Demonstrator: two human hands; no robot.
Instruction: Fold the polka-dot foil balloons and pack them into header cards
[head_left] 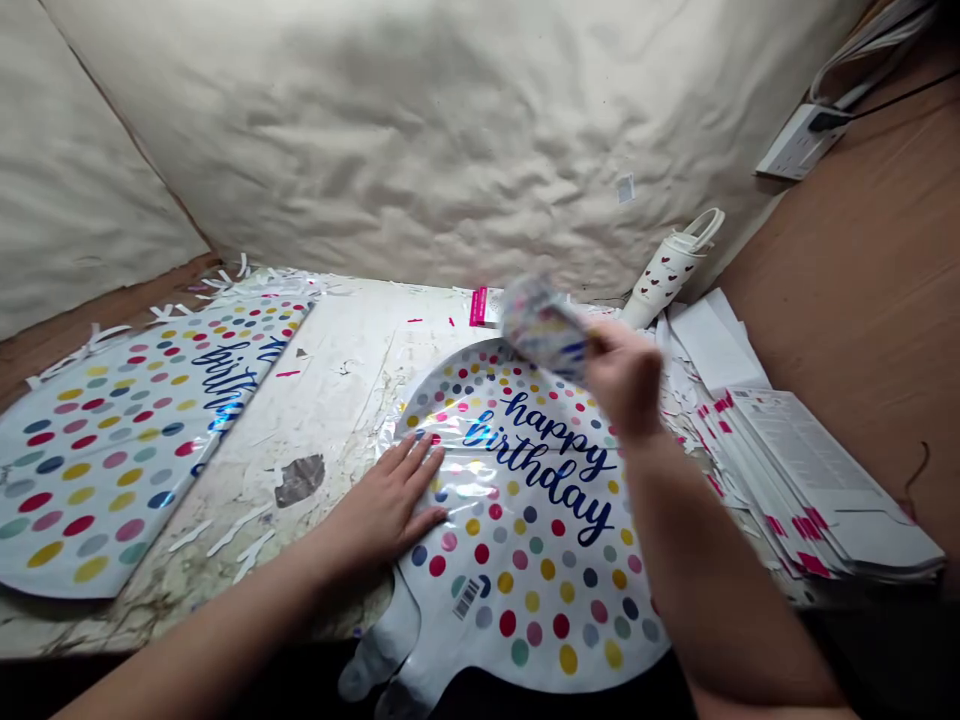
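In the head view a flat foil balloon (540,545) with coloured dots and blue "happy birthday" lettering lies before me, a barcode label (466,598) on its lower left. Fingers spread, my left hand (397,490) rests flat on its left edge. My right hand (624,378) is closed and raised over the far right part. It grips a blurred, folded-looking piece of dotted foil (541,325) with blue marks. Whether that piece joins the balloon below, I cannot tell.
More dotted birthday balloons (112,470) lie flat at the left, near white paper strips (240,525). A heart-patterned tumbler (664,270) stands at the back right. Stacked paper cards (817,480) lie right. A small pink-and-white packet (480,307) sits behind. A power strip (799,140) hangs on the wall.
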